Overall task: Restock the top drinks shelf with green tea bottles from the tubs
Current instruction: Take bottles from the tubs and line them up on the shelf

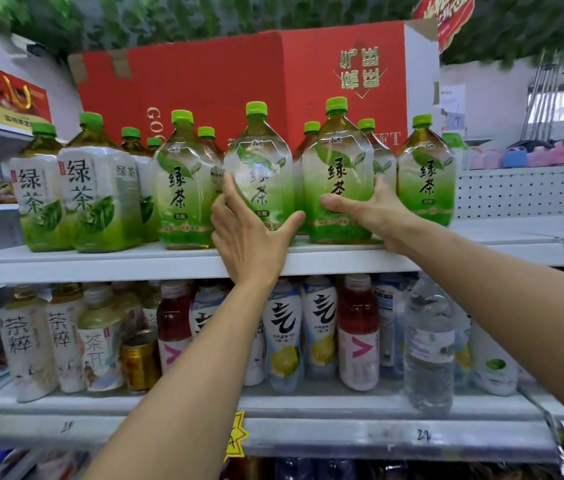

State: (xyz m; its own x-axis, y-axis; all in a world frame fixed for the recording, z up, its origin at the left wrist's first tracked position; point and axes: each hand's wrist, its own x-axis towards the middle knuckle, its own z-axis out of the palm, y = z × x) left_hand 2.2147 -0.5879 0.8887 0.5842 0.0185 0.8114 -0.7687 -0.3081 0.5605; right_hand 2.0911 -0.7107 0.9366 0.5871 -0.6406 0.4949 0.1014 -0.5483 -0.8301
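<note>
Top shelf (342,263), white painted metal with a smooth front lip, runs across mid-frame. A row of green tea bottles (183,181) stands on it: clear plastic, squarish bodies tapering to lime-green screw caps, glossy shrink labels fading white to green with black calligraphy. The two at far left carry a paler, matte-looking label.

Left hand (249,233), centre frame, is spread wide against the lower front of the middle bottle (258,161), thumb out to the right, fingers up its left side. Right hand (374,211) wraps the base of the next bottle (337,174) to the right; grip is wide, thumb across the label front, fingers behind.

Behind the row, a large red corrugated cardboard carton (239,81) with gold print, upside down. Artificial foliage along the top edge. Lower shelf (377,403) holds mixed drinks: white-sleeved bottles, red ones, a clear ribbed water bottle (429,344), a gold can (140,365). White pegboard panel (515,192) at right.
</note>
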